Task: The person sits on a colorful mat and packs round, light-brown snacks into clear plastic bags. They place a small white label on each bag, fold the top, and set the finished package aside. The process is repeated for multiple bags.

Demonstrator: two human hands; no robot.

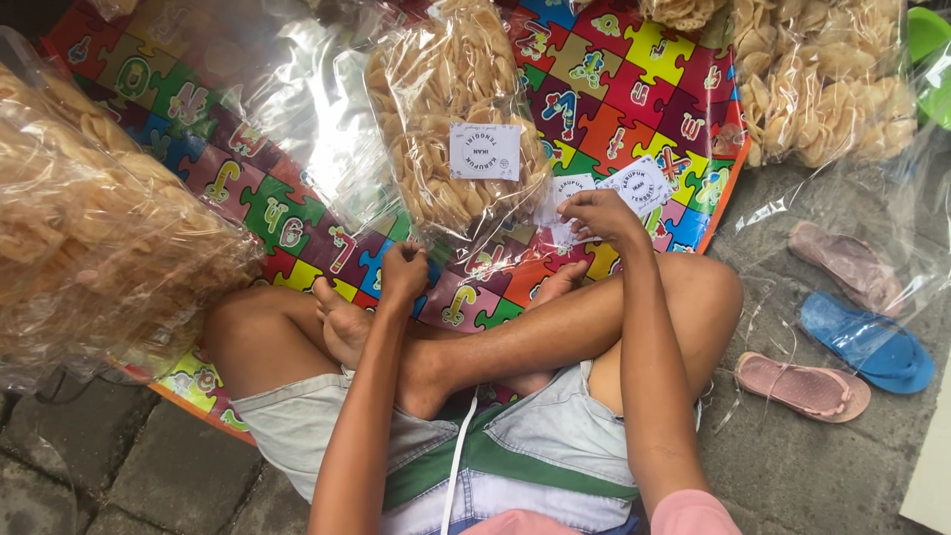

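Observation:
I sit cross-legged on a colourful puzzle-pattern mat (604,79). A clear plastic bag of pale crackers (451,109) with a white paper label lies on the mat in front of me. My left hand (404,272) is closed on the bag's near end, by my foot. My right hand (599,213) rests fingers-down on a small pile of white paper labels (634,186) lying on the mat to the right of the bag.
A big bag of crackers (89,238) fills the left side, and another (822,79) lies at top right. Empty clear plastic bags (297,89) lie on the mat. Two pink sandals (802,386) and a blue one (867,342) lie on the paving at right.

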